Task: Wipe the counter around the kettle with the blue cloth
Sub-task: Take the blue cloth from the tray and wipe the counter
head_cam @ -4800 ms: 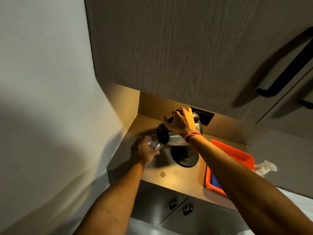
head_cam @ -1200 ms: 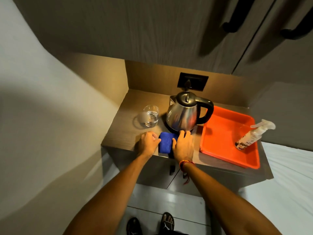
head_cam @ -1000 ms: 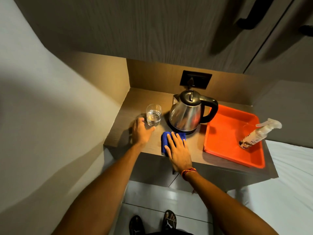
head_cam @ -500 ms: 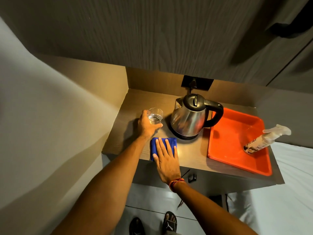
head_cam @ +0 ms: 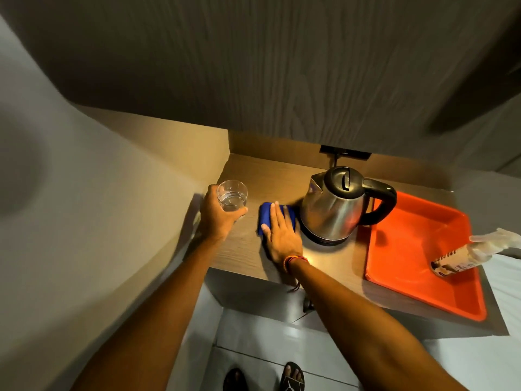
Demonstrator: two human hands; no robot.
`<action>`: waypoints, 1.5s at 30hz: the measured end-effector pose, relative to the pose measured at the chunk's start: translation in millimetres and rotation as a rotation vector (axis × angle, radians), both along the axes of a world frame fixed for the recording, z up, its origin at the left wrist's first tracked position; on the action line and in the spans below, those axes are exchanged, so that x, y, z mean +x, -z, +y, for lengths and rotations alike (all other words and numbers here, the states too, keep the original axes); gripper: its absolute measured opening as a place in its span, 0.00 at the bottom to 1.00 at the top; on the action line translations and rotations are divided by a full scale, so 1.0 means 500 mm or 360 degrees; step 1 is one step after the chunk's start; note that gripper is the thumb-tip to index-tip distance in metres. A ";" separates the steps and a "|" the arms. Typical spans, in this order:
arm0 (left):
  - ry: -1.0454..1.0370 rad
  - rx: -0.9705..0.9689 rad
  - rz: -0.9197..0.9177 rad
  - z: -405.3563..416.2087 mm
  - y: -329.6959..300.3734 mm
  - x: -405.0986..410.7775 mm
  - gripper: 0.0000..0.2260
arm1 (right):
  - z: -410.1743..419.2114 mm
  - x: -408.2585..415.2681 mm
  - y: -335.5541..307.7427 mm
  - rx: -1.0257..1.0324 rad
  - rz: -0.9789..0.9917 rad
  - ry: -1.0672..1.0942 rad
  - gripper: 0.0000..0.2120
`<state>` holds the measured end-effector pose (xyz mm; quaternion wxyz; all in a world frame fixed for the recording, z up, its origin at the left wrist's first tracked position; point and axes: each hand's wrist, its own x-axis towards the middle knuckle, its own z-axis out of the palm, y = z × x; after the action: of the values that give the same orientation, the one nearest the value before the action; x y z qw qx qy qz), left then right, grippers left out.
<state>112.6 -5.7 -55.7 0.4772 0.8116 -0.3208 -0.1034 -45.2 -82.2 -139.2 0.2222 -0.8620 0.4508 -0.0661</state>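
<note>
A steel kettle [head_cam: 332, 213] with a black lid and handle stands on its base on the wooden counter [head_cam: 270, 176]. Just left of the kettle lies the blue cloth [head_cam: 265, 217], pressed flat onto the counter under my right hand [head_cam: 282, 235], whose fingers are spread on top of it. My left hand [head_cam: 218, 218] grips a clear glass [head_cam: 231, 197] holding some water, lifted over the counter's left end. Most of the cloth is hidden beneath my right hand.
An orange tray [head_cam: 406, 249] sits right of the kettle with a spray bottle [head_cam: 468, 256] lying on its right rim. A wall socket [head_cam: 345, 152] is behind the kettle. Overhead cabinets hang low above, and a side wall closes the left.
My left hand has taken the glass and lifted it leftwards. My right hand has slid the blue cloth back and up along the kettle's left side.
</note>
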 end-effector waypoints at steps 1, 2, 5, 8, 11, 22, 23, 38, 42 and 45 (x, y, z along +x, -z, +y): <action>-0.0015 -0.0002 -0.0018 0.010 -0.001 0.010 0.35 | -0.016 0.013 0.001 0.0043 -0.0008 0.0018 0.31; -0.0026 -0.0004 -0.0041 0.018 -0.006 0.015 0.35 | -0.030 0.024 0.000 0.0069 0.0000 0.0036 0.31; -0.0084 -0.0003 -0.0172 0.044 -0.019 0.029 0.35 | -0.056 0.071 -0.007 0.0057 0.0085 -0.0012 0.30; -0.0062 -0.0029 -0.0241 0.063 -0.025 0.042 0.35 | -0.034 0.113 -0.006 0.0007 0.0100 -0.0109 0.31; -0.0027 -0.0029 -0.0254 0.069 -0.031 0.045 0.35 | 0.036 0.130 -0.003 -0.0054 0.0071 -0.0254 0.31; 0.0109 0.0006 0.0018 0.022 -0.025 -0.033 0.36 | 0.154 -0.061 0.016 -0.0178 -0.0012 -0.0454 0.30; 0.0121 0.0019 0.0038 0.017 -0.024 -0.047 0.34 | 0.152 -0.085 0.015 -0.0206 -0.0005 -0.0421 0.30; 0.0163 0.0302 0.0284 -0.024 0.004 -0.148 0.36 | 0.130 -0.231 -0.014 -0.0125 -0.0164 -0.0002 0.29; -0.0158 0.0566 0.0374 -0.006 0.027 -0.169 0.39 | 0.115 -0.246 -0.022 -0.0070 -0.0413 0.0324 0.22; -0.0304 0.0845 0.0263 -0.001 0.068 -0.211 0.37 | 0.101 -0.244 -0.020 0.0042 -0.0540 0.0564 0.18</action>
<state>7.3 -6.1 -89.6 0.2802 0.9234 -0.1648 -0.2040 -167.1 -31.7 -129.0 0.2907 -0.7430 0.5522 -0.2419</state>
